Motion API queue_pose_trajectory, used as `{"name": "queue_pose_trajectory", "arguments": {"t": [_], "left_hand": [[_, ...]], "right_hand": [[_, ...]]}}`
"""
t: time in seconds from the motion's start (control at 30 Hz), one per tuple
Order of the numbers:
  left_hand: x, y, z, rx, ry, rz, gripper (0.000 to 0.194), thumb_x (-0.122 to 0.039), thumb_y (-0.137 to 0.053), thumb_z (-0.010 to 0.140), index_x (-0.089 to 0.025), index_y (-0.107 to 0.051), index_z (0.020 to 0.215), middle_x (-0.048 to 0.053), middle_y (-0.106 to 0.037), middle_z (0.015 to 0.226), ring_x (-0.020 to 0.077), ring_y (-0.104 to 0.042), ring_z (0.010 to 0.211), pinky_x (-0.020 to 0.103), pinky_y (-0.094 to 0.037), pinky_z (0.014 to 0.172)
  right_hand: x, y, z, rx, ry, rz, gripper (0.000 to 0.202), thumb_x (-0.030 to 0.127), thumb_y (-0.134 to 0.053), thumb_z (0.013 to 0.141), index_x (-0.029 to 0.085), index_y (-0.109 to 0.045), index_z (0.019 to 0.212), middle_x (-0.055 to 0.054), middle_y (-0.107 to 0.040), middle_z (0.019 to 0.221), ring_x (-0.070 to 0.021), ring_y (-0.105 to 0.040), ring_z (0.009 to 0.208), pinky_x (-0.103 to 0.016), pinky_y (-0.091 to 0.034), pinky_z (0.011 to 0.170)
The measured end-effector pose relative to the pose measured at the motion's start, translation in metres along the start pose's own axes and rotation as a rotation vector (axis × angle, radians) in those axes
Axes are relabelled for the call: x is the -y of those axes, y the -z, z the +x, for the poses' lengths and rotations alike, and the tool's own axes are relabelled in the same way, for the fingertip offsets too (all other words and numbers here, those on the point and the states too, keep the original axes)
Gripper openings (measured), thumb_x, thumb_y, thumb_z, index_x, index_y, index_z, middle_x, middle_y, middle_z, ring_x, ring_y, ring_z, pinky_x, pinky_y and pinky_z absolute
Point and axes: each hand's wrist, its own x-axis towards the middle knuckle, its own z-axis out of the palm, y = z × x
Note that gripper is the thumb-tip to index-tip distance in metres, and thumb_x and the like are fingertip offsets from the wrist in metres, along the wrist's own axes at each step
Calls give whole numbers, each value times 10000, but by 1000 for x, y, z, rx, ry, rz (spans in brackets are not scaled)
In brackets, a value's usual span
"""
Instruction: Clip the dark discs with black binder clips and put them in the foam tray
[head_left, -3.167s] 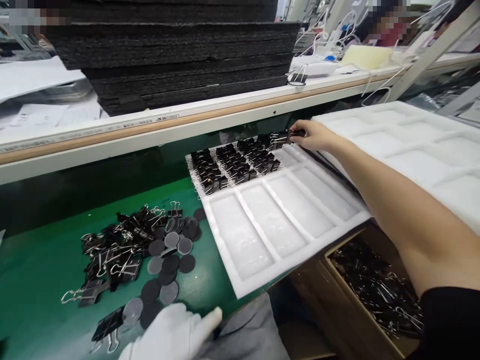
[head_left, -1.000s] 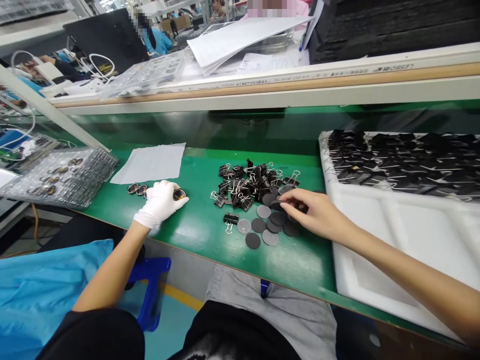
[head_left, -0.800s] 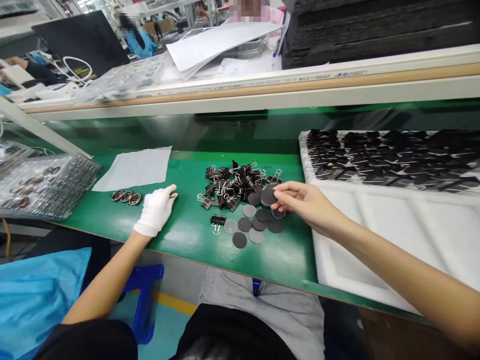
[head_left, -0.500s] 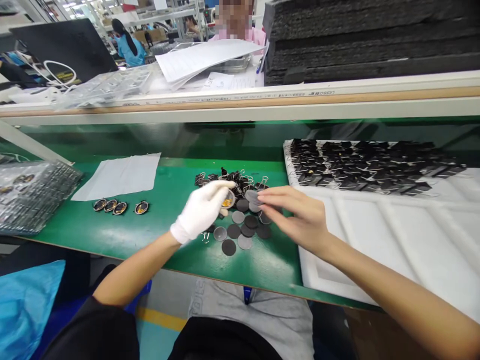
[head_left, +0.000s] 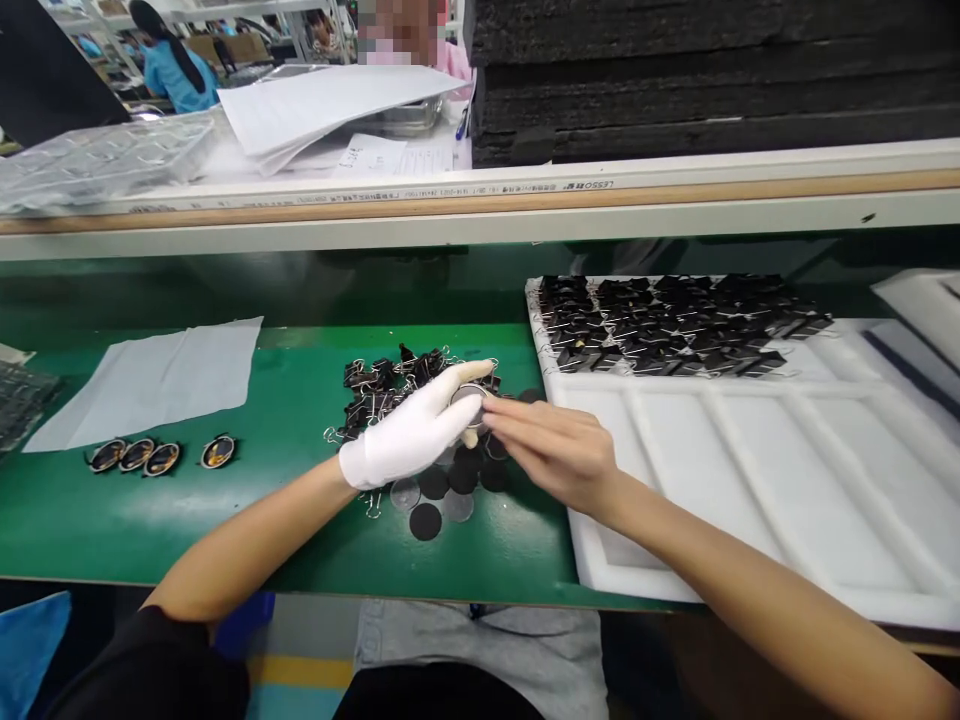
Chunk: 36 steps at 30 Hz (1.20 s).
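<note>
My left hand (head_left: 420, 422), in a white glove, is closed around a round metal-rimmed part (head_left: 471, 395) above the middle of the green table. The bare fingers of my right hand (head_left: 551, 448) are pinched together at the right edge of that part, against a grey disc lying over its face. Beneath and in front of the hands lie several black and grey discs (head_left: 426, 521). Behind and left of the glove is a heap of black binder clips (head_left: 382, 376). Several round parts with orange insides (head_left: 218, 452) rest at the left.
A white foam tray (head_left: 697, 450) on the right carries rows of black clips (head_left: 660, 325) along its back. A white sheet (head_left: 150, 380) lies at the left. Papers (head_left: 322, 105) and black foam slabs (head_left: 705, 90) sit on the shelf (head_left: 450, 230); people are beyond.
My right hand has brought the grey disc onto the round part in my left hand. The view has shifted, so the table items at left appear further left and lower.
</note>
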Motion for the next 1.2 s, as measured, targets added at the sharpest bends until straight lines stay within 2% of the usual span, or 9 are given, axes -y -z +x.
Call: {"name": "queue_pose_trajectory", "arguments": {"t": [0.17,0.3,0.43,0.53,0.63,0.77,0.87,1.1,1.2], "left_hand": [[5,-4,1,39,63,208,732,-405,-471,1036,-220,-161,1673,-80,-603,571,146,-605,492,282,-525,613],[7,2,-1,-26,-34,467,624,-463,-346,1071,-219,-262,1638,3,-749,833,134,-635,519,287,-514,662],[1,32,-22,-108,-182,1052,576,-656,-342,1027,-219,-715,1068,29,-700,744,189,-659,662,299,-399,635],[9,50,-51,28,-136,1349,765,-902,-381,859,-199,-599,654,9,-479,488,158,-485,466,292,-225,534],[28,57,-78,149,-98,1467,788,-898,-344,873,-189,-555,601,17,-443,470,125,-347,400,296,-126,525],[40,66,-91,269,-118,1464,623,-498,-301,1073,-189,-552,593,30,-477,495,124,-294,410,335,-116,532],[24,67,-84,147,-210,1435,587,-482,-356,1058,-199,-510,567,8,-428,469,126,-274,416,353,-124,530],[6,15,-21,-86,-168,704,531,-337,-266,1090,-192,-527,651,8,-630,623,117,-559,561,285,-428,655],[12,6,3,-50,-203,605,571,-338,-217,1089,-198,-490,608,23,-588,571,129,-546,538,306,-453,694]], "right_hand": [[6,-16,7,86,-544,617,381,408,-839,811,231,-763,1140,-91,-763,1117,-214,-716,843,-319,-605,614],[3,-19,11,89,-638,809,292,412,-867,783,217,-800,990,-49,-746,973,-159,-652,749,-316,-583,694],[-3,-12,5,-9,-691,889,242,424,-858,800,219,-772,895,-31,-685,916,-125,-585,683,-283,-521,619],[-7,-8,2,9,-797,1032,262,432,-846,815,212,-704,832,9,-601,731,-112,-549,633,-245,-475,564],[-9,-9,6,52,-905,1133,291,417,-872,776,209,-682,848,11,-606,746,-109,-571,650,-235,-505,585],[-9,-10,11,63,-988,1228,336,420,-899,729,200,-686,868,-10,-659,808,-119,-628,676,-239,-543,601],[-9,-9,8,80,-920,1212,335,413,-889,763,208,-707,954,-8,-694,844,-131,-677,712,-246,-561,633],[-7,-7,0,210,-581,1095,237,392,-894,774,244,-794,930,-87,-707,1288,-205,-693,1095,-350,-578,912],[-10,-4,0,187,-571,1024,275,427,-902,753,233,-809,926,-69,-755,1039,-190,-708,958,-359,-571,916]]}}
